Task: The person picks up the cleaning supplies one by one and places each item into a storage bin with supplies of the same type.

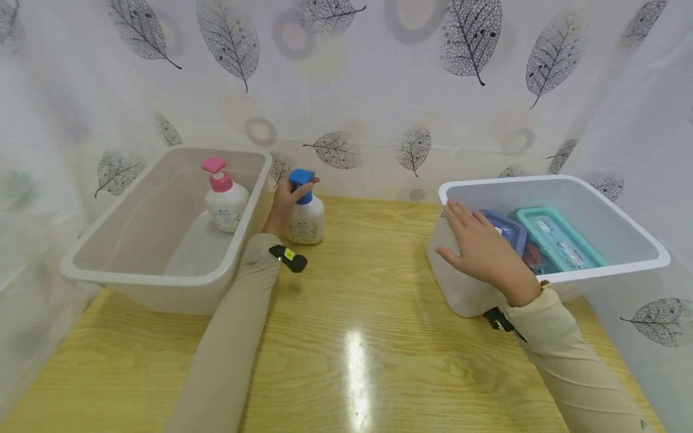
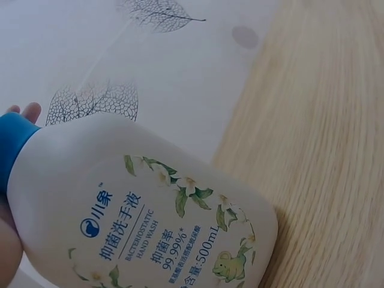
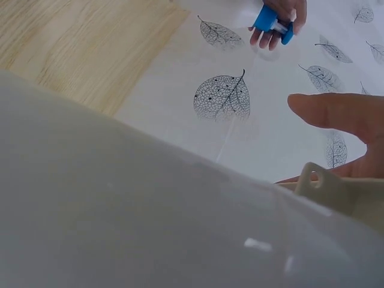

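Note:
My left hand [image 1: 283, 204] grips a white hand wash bottle [image 1: 306, 222] round the neck of its blue pump [image 1: 301, 177]. The bottle stands upright on the table, just right of the left bin; its printed label [image 2: 174, 240] fills the left wrist view. Over the near left corner of the right bin [image 1: 460, 282] lies my right hand [image 1: 482, 243], its fingers straight and the thumb spread apart. The right wrist view shows that thumb [image 3: 330, 114] beside the bin's wall [image 3: 150, 204]. A second hand wash bottle [image 1: 227, 204] with a pink pump stands inside the left bin [image 1: 146, 279].
Inside the right bin lie a blue-lidded box [image 1: 506, 230] and a teal-lidded box [image 1: 560, 237]. Wooden table [image 1: 379, 361] spans the space between the two bins. A leaf-patterned curtain [image 1: 368, 108] hangs behind and at both sides.

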`<action>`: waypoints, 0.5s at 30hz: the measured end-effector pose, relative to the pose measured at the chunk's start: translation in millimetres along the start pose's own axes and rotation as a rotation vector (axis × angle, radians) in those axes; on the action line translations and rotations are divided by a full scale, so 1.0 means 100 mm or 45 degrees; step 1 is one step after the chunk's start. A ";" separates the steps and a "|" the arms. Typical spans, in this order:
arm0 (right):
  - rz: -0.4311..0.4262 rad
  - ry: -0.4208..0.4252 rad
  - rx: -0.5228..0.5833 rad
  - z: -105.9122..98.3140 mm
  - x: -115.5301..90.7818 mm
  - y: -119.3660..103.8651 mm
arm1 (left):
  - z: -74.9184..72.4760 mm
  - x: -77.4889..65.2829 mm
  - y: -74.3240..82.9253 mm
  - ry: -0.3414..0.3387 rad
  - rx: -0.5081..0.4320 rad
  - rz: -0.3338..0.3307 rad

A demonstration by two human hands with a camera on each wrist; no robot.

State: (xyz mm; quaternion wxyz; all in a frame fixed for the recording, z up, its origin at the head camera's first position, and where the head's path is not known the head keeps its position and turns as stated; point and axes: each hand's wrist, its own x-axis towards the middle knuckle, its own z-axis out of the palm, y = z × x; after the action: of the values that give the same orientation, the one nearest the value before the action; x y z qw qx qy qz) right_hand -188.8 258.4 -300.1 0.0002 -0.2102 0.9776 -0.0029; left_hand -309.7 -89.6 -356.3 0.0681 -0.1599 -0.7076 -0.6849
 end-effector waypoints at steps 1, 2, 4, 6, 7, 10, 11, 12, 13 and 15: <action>-0.003 0.002 -0.010 0.00 0.00 0.00 | 0.00 0.00 0.00 0.003 0.000 -0.005; -0.007 0.006 -0.019 0.00 0.00 0.00 | 0.01 0.00 0.00 0.006 0.002 -0.009; -0.011 0.009 -0.029 0.00 0.00 0.00 | 0.01 0.01 0.01 0.011 0.012 -0.014; -0.012 0.004 -0.029 0.00 0.00 0.01 | 0.01 0.00 0.01 0.014 0.017 -0.015; -0.014 0.003 -0.027 0.00 0.00 0.01 | 0.02 0.00 0.01 0.015 0.010 -0.015; -0.017 0.002 -0.016 0.01 0.00 0.02 | 0.02 -0.02 0.02 0.031 -0.007 -0.010; -0.015 0.000 -0.015 0.01 0.00 0.02 | 0.02 -0.02 0.02 0.036 -0.022 -0.007; -0.016 0.000 -0.017 0.01 0.00 0.02 | 0.02 -0.03 0.02 0.041 -0.036 0.004; -0.017 0.002 -0.018 0.01 0.00 0.02 | 0.02 -0.03 0.02 0.045 -0.039 0.018; -0.018 0.006 -0.022 0.02 0.01 0.02 | 0.02 -0.04 0.01 0.051 -0.032 0.055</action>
State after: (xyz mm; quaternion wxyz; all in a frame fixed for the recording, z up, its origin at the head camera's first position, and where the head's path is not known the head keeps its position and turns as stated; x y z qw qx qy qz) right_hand -190.2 260.0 -301.7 -0.0040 -0.2170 0.9761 0.0048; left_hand -305.8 -87.9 -356.7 0.0949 -0.1624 -0.6939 -0.6950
